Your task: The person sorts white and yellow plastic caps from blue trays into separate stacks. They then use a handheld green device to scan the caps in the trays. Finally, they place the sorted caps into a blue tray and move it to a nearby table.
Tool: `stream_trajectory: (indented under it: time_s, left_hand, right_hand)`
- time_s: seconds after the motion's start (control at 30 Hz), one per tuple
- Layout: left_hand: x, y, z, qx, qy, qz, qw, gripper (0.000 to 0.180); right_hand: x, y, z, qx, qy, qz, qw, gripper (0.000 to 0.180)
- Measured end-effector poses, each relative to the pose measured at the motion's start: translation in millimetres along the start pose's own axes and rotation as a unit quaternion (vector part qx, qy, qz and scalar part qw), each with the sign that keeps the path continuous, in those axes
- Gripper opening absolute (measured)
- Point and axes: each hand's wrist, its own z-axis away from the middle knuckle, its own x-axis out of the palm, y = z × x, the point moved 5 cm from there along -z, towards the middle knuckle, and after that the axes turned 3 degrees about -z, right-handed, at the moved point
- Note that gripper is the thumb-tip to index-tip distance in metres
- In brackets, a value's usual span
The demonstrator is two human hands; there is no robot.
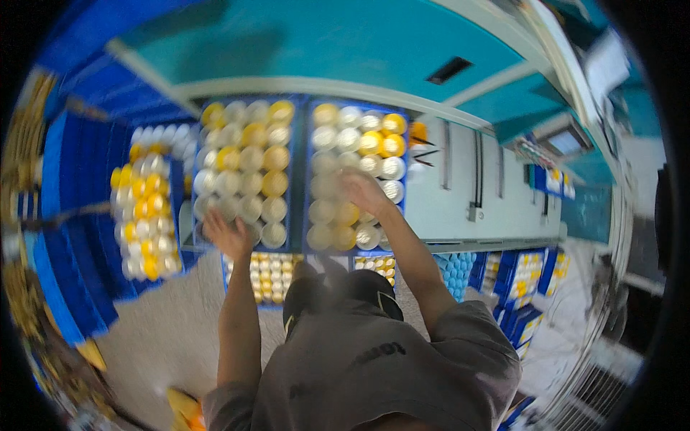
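Two blue trays stand side by side in front of me, the left tray (296, 165) and the right tray (406, 158). Both are filled with rows of round-topped pieces (274, 182), some white or silvery and some yellow; their exact kind is unclear. My left hand (228, 233) lies over the near left part of the left tray, fingers spread, touching or just above the pieces. Over the middle of the right tray is my right hand (363, 192), its fingers stretched out to the left and slightly blurred. Nothing shows in either hand.
Stacked blue crates (79, 215) stand at left, beside a crateful of white and yellow pieces (147, 215). A pale slotted bench (496, 201) extends right beneath a teal machine panel (345, 50). More trays of pieces (269, 276) sit below, and light-blue pieces (454, 274) lie farther right.
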Motion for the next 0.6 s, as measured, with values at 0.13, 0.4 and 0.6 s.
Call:
stream_trajectory:
  time_s: [0.13, 0.4, 0.6]
  left_hand:
    - [-7.5, 1.9, -2.6, -0.029, -0.016, 0.0, 0.999, 0.068]
    - [-13.2, -0.1, -7.0, -0.035, 0.004, 0.032, 0.999, 0.071]
    - [-25.6, 4.6, -6.9, -0.053, 0.041, 0.035, 0.997, 0.072]
  right_hand:
    - [86.1, 68.3, 16.9, -0.04, -0.13, 0.419, 0.898, 0.023]
    - [150.4, 182.7, -3.9, -0.281, -0.149, 0.845, 0.43, 0.009]
    - [136.8, 152.3, -3.1, -0.246, -0.154, 0.801, 0.524, 0.01]
